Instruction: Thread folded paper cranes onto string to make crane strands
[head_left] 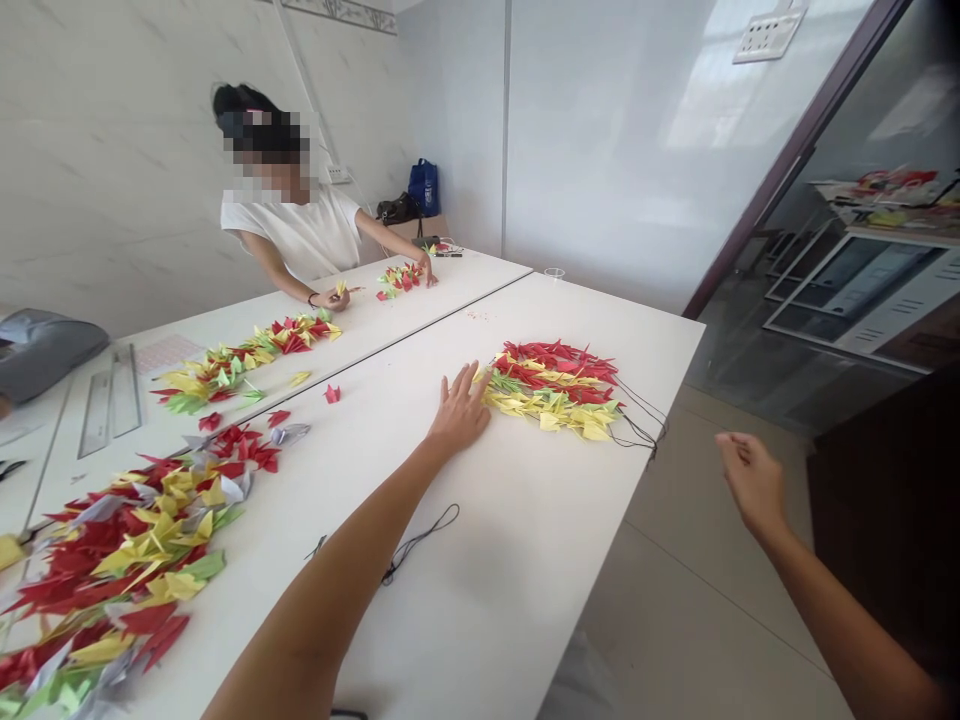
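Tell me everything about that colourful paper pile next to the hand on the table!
The paper pile is a flat heap of small folded pieces, pointy like origami. Its colours run in bands: red on the far side, some green in the middle, yellow nearest. It lies on the white table, close to the right edge. Thin black strings trail from its right side towards that edge. The left hand rests flat beside it, and its fingertips seem to touch the pile's left end.

Two tables (525, 520), four folded-paper heaps (555, 392), two rulers (112, 398), one cup (554, 272)
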